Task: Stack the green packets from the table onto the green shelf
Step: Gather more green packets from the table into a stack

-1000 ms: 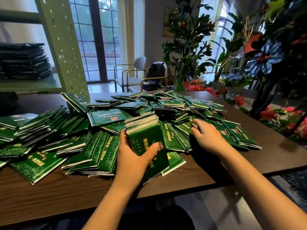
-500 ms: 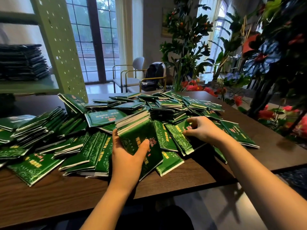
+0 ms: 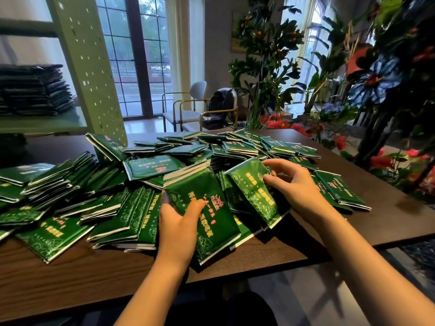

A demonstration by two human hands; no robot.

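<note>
The right hand [image 3: 294, 187] has lifted a packet [image 3: 254, 194], pinched, just right of the stack [image 3: 207, 201] the left hand [image 3: 179, 222] grips, long axes nearly parallel.

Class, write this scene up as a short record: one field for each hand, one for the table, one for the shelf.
left hand: grips a bundle of green packets, thumb on the front
right hand: pinches a single packet, tilted, beside the bundle
table: many loose packets heaped on it
green shelf: holds a dark stack of packets
</note>
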